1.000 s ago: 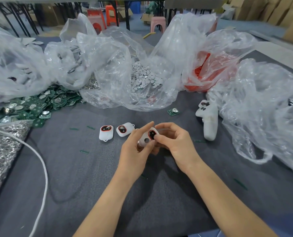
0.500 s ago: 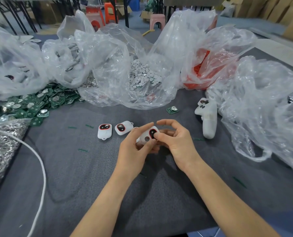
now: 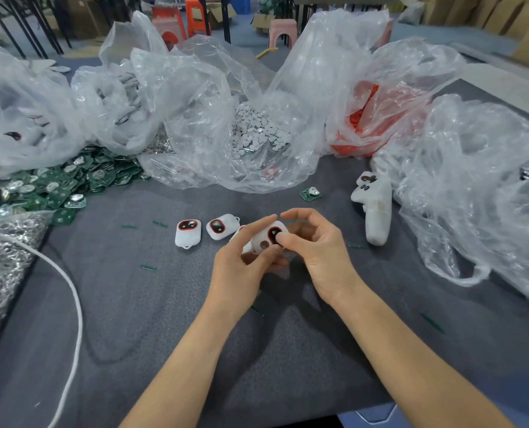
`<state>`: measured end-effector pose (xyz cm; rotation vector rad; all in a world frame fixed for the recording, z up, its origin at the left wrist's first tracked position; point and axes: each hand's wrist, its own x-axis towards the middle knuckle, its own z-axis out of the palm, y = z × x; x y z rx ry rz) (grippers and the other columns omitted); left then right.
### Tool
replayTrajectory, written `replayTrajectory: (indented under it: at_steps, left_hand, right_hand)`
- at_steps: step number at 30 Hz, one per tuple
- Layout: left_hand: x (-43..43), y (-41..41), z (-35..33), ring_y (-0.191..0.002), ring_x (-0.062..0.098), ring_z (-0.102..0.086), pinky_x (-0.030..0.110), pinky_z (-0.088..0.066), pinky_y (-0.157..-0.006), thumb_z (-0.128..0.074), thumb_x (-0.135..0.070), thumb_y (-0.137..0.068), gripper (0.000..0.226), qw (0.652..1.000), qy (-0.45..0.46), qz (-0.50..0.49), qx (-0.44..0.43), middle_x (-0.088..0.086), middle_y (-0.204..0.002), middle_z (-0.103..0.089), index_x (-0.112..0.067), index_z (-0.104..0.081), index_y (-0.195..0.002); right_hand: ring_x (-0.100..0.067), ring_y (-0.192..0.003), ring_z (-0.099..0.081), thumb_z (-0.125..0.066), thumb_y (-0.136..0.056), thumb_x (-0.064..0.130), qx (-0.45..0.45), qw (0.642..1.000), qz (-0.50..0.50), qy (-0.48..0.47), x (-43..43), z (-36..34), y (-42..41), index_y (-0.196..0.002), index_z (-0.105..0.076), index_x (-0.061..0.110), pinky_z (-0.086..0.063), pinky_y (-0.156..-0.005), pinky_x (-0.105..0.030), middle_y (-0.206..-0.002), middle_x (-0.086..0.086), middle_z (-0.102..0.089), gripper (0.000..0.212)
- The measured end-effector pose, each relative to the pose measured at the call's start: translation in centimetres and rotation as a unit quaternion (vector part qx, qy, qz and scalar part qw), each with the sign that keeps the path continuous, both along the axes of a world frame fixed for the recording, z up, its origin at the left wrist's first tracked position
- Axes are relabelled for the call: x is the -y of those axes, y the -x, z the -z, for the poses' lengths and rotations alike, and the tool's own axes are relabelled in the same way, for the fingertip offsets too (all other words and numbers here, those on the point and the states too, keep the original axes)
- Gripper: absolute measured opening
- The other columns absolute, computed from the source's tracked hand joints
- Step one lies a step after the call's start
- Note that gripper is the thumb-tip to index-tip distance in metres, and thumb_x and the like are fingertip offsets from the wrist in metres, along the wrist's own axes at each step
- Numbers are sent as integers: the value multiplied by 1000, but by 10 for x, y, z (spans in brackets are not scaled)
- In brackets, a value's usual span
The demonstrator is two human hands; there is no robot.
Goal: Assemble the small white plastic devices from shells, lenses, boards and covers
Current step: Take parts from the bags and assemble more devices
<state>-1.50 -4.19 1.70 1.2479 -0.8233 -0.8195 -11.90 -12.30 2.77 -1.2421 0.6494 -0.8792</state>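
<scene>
my left hand (image 3: 238,267) and right hand (image 3: 318,248) both pinch a little white shell (image 3: 267,240) with a red-ringed dark window and one round hole.

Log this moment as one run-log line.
step: lens fitting | left hand: grips small white plastic shell | right hand: thumb on its red-rimmed dark lens | aside: white red-lensed devices lying on grey mat

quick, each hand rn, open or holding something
Left hand: holds the white shell.
Right hand: pinches the same shell, thumb at its dark lens.
</scene>
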Motion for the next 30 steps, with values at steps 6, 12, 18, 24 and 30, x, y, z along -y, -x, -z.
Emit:
replayTrajectory:
  at_steps: [6,12,18,24,30]
  left_hand:
    - [-3,0,-3,-67,14,-68,25,-57,-67,-63,-1,-88,42,999,22,9,-29,-2,-92,-73,-37,-69,-108]
    - [-6,0,-3,-54,15,-64,24,-56,-58,-65,-4,-86,49,1000,22,0,-8,-5,-91,-73,-48,-67,-108]
    - [-5,0,1,-88,17,-70,27,-56,-80,-64,3,-86,43,998,58,-11,-5,-1,-100,-72,-35,-70,-106]
    - [-3,-4,1,-108,7,-58,12,-43,-85,-63,16,-79,41,984,53,-77,154,5,-107,-62,-23,-71,-84]
    - [-3,-2,7,-101,0,-57,13,-44,-82,-62,16,-76,39,949,56,-130,282,0,-107,-62,-15,-72,-97]
  right_hand:
    - [-11,-70,-65,-71,-73,-1,41,998,-47,5,4,0,1,-86,-65,11,-52,-67,-20,-71,1,-68,20]
    - [-15,-76,-67,-72,-70,3,72,988,-117,-71,12,1,5,-86,-70,12,-54,-73,-22,-79,-4,-71,18]
    - [-14,-78,-64,-67,-71,-5,52,987,-150,-31,12,-3,5,-78,-71,16,-52,-74,-23,-80,-2,-69,22]
    - [-8,-97,-60,-52,-77,-21,-110,973,-64,191,5,-5,2,-69,-64,16,-47,-85,-19,-106,-7,-57,40]
    - [-14,-83,-68,-59,-85,-11,-45,994,-78,60,3,-6,5,-82,-67,5,-54,-69,-23,-91,-4,-71,18]
